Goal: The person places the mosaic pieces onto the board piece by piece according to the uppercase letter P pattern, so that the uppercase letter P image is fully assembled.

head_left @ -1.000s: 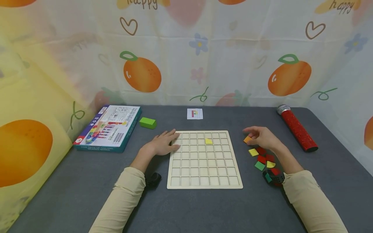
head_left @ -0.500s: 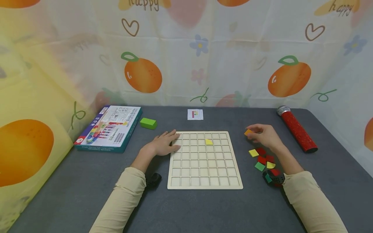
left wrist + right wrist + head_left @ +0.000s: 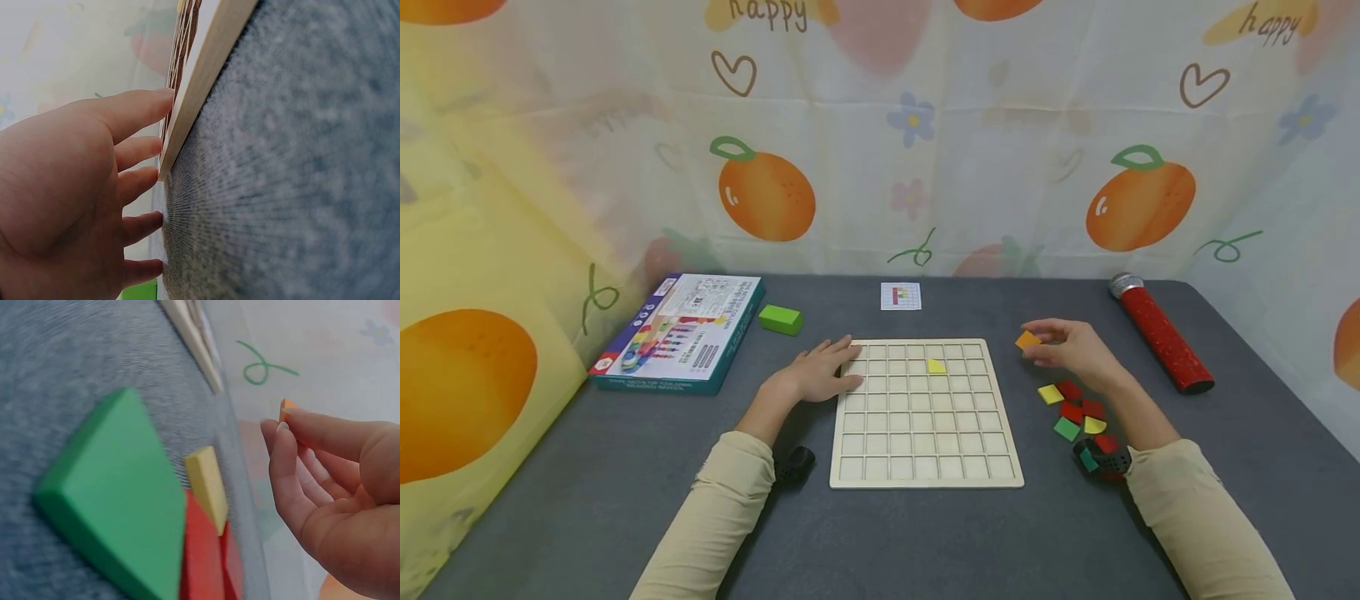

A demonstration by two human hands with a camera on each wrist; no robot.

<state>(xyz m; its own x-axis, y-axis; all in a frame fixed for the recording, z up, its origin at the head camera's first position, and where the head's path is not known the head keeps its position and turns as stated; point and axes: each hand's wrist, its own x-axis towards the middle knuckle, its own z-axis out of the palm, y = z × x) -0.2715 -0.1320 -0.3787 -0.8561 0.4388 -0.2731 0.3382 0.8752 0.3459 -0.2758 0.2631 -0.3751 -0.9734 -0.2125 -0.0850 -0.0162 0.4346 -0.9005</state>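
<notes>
Presently the right hand (image 3: 1071, 350) pinches an orange tile (image 3: 1027, 339) between thumb and fingertips, raised above the grey table (image 3: 925, 542) just right of the wooden grid board (image 3: 925, 467). Left hand (image 3: 817, 372) lies flat, fingers straight, its fingertips touching the board's left edge. One yellow tile (image 3: 936, 366) sits in a cell in the board's second row. Loose red, yellow and green tiles (image 3: 1073, 411) lie near the right wrist.
</notes>
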